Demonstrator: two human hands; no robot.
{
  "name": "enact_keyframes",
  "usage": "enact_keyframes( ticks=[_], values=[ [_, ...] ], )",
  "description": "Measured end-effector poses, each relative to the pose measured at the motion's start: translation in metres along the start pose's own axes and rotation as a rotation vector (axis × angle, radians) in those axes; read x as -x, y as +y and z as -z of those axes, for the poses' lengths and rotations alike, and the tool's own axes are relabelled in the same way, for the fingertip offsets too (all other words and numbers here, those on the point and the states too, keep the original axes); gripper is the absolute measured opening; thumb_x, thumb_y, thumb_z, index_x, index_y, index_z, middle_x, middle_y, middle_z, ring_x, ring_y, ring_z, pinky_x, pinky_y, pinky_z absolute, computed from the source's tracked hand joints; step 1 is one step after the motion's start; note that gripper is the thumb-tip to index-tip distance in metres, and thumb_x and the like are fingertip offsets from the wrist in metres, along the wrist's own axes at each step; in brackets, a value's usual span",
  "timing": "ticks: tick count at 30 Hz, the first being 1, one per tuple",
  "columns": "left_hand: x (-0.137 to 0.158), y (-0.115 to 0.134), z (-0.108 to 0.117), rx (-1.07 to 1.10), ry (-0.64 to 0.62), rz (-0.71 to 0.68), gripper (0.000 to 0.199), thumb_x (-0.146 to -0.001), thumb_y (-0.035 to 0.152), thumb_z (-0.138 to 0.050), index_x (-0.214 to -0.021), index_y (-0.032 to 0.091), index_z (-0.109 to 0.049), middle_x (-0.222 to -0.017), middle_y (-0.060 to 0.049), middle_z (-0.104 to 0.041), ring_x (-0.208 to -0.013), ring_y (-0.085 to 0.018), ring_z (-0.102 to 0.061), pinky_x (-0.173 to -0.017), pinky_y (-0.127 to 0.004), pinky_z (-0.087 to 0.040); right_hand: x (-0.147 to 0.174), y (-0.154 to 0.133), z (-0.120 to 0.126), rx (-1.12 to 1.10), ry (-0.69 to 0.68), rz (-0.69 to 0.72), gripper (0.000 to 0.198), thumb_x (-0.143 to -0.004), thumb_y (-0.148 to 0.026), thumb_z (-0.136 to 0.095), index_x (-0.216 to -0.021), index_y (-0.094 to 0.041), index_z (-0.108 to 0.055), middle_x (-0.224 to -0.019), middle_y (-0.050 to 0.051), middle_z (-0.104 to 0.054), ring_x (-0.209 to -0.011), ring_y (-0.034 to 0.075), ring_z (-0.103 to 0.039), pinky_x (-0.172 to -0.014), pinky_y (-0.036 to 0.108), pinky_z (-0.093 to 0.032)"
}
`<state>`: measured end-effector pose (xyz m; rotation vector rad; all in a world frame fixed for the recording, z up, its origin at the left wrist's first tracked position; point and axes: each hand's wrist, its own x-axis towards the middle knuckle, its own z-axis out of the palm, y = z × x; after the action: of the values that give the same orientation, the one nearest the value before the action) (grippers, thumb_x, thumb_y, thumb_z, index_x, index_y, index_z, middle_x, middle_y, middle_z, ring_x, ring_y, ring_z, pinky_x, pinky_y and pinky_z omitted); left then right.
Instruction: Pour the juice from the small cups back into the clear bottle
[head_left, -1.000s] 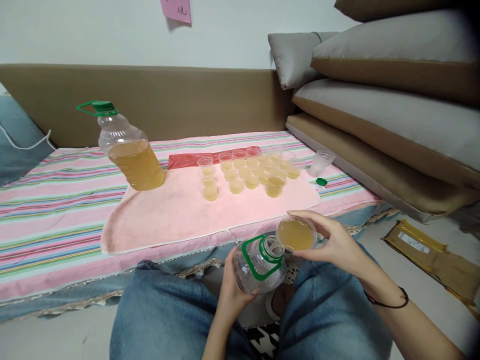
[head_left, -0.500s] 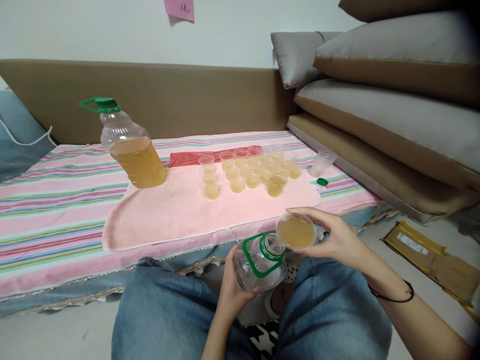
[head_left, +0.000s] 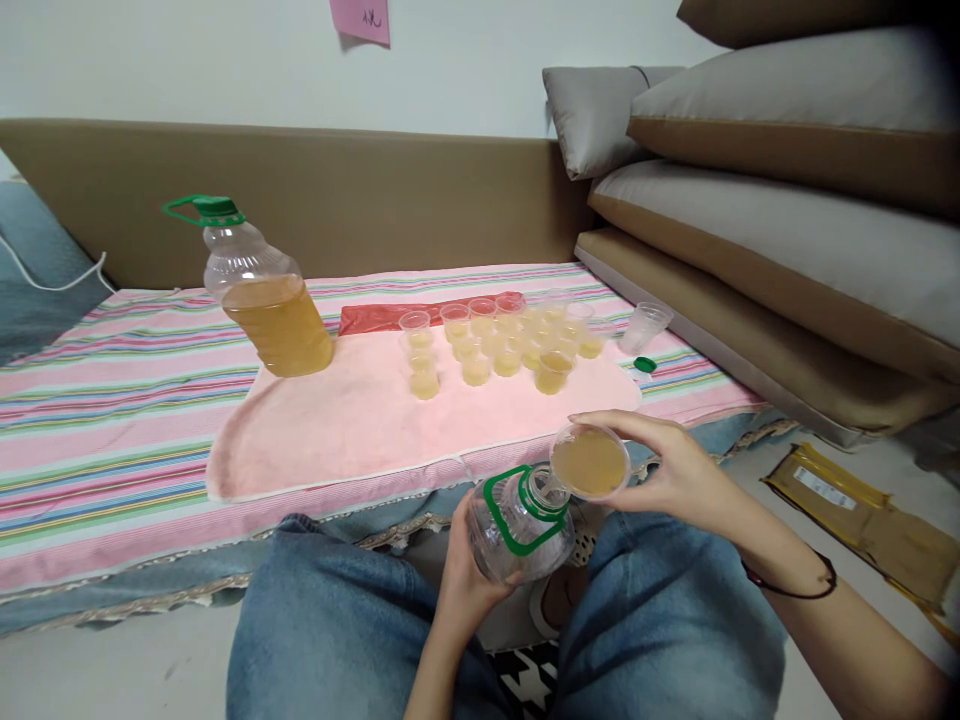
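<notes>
Between my knees, my left hand [head_left: 469, 570] is wrapped round a clear plastic bottle [head_left: 491, 540] with a green ring handle [head_left: 496, 490] and no cap on its mouth. My right hand [head_left: 664, 465] grips a clear plastic cup [head_left: 591, 462] of cloudy yellow liquid. The cup is tipped to the left, its rim at the bottle's mouth. Whether liquid runs into the bottle is hard to make out. Past my hands, several cups [head_left: 506, 355] holding yellow liquid stand on a pink cloth [head_left: 337, 430].
A large capped bottle [head_left: 281, 330] of yellow liquid stands at the left of the cloth. To the right are stacked empty cups [head_left: 646, 326] and a green cap [head_left: 644, 365]. Grey and brown cushions [head_left: 787, 220] are piled at the right, above a cardboard package [head_left: 862, 520] on the floor.
My right hand has shifted very slightly left and tilted the cup a little more against the bottle's mouth. The left hand and bottle have stayed put.
</notes>
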<state>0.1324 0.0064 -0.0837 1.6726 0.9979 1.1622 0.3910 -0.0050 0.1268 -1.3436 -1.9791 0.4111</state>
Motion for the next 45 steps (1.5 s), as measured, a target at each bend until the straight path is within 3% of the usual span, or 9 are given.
enact_keyframes(
  ticks=[45],
  values=[
    [-0.001, 0.004, -0.001, 0.062, 0.006, 0.000, 0.105, -0.058, 0.030, -0.088, -0.145, 0.018, -0.031, -0.144, -0.019, -0.051, -0.136, -0.037, -0.051, -0.115, -0.055, -0.042, -0.020, -0.017, 0.012, 0.131, -0.132, 0.090, 0.055, -0.076, -0.022, -0.075, -0.130, -0.025, -0.064, -0.128, 0.005, -0.067, -0.117, 0.026, -0.064, -0.100, 0.036, -0.052]
  ],
)
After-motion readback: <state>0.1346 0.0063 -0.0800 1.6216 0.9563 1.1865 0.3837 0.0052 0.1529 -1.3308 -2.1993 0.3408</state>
